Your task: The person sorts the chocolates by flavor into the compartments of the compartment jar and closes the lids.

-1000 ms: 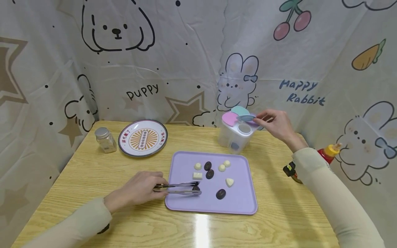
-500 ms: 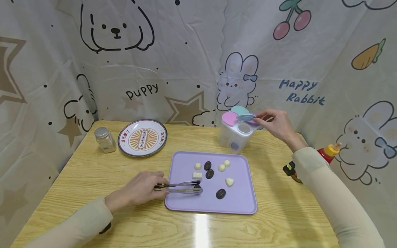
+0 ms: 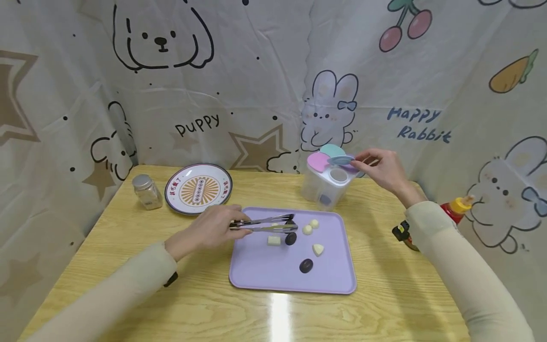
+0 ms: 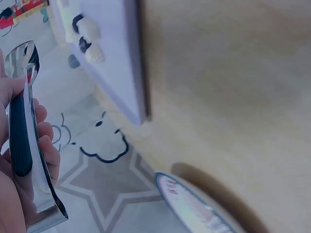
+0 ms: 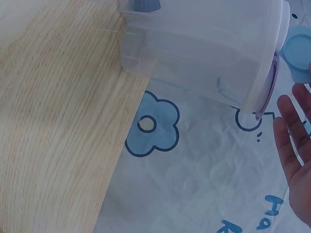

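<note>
My left hand (image 3: 213,225) grips metal tongs (image 3: 261,229), whose tips hang over the upper part of a lilac tray (image 3: 260,275). A dark oval chocolate (image 3: 290,238) lies just below the tips; whether a piece sits between them I cannot tell. Another dark oval chocolate (image 3: 306,265) and a white triangular piece (image 3: 318,250) lie further right, with a white block (image 3: 274,241) to the left. Thumb and fingers of my right hand (image 3: 382,171) pinch the raised blue flap lid (image 3: 340,160) of a clear container (image 3: 313,184), baring a round opening; its pink lid (image 3: 318,162) is down.
Behind the tray's left side lies a patterned plate (image 3: 198,189), partly close to my left hand. A jar with a metal cap (image 3: 147,191) stands left of it. A red bottle with a yellow top (image 3: 459,205) is beyond my right forearm. A printed curtain (image 3: 256,95) hangs behind the table.
My left hand and the tongs have moved up and right over the tray. The dark chocolate formerly between the tips is gone from its spot. My right hand still holds the blue lid.
</note>
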`<state>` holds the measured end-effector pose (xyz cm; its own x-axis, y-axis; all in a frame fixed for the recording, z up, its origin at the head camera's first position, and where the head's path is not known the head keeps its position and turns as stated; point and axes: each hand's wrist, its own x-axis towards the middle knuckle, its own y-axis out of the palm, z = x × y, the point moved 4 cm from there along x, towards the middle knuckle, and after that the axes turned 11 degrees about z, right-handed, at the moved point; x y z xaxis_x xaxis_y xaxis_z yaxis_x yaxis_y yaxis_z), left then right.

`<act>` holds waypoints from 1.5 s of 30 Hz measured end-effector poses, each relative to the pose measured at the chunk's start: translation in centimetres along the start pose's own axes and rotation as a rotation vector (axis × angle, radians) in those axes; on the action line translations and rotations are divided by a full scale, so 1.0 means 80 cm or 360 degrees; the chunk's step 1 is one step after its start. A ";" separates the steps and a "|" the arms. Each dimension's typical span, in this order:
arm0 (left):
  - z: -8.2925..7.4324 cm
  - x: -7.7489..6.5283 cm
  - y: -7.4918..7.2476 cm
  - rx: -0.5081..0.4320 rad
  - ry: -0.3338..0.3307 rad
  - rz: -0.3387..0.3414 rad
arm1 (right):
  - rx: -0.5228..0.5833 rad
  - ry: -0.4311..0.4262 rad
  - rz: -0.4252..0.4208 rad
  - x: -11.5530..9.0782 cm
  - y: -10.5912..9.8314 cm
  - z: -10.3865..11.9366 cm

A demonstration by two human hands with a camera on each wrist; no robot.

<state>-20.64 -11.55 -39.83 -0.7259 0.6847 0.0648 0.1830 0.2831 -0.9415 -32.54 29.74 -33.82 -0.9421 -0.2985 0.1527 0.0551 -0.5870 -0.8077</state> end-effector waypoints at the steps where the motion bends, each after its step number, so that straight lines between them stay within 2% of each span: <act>1: -0.001 0.007 -0.003 0.0007 0.0005 -0.0011 | -0.0002 0.0003 -0.0001 0.000 -0.001 0.000; 9: -0.006 0.066 -0.025 0.0055 0.0031 -0.0021 | -0.0010 0.0014 0.0018 0.000 -0.003 0.001; 15: -0.014 0.109 -0.038 -0.0004 -0.0010 0.0023 | -0.0013 0.0009 0.0019 -0.001 -0.004 0.001; 25: -0.028 0.165 -0.051 -0.0035 -0.0022 0.0019 | -0.0022 0.0000 0.0010 0.000 -0.003 0.002; 33: -0.030 0.190 -0.058 -0.0021 -0.0053 0.0043 | -0.0029 0.0016 0.0023 0.001 -0.004 0.005; 45: -0.032 0.206 -0.058 -0.0005 -0.0101 0.0069 | -0.0018 0.0022 0.0036 0.001 -0.005 0.006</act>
<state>-31.77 0.18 -33.53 -0.7578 0.6525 0.0030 0.2172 0.2566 -0.9418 -32.47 29.59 -33.17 -0.9451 -0.3015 0.1265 0.0728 -0.5714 -0.8174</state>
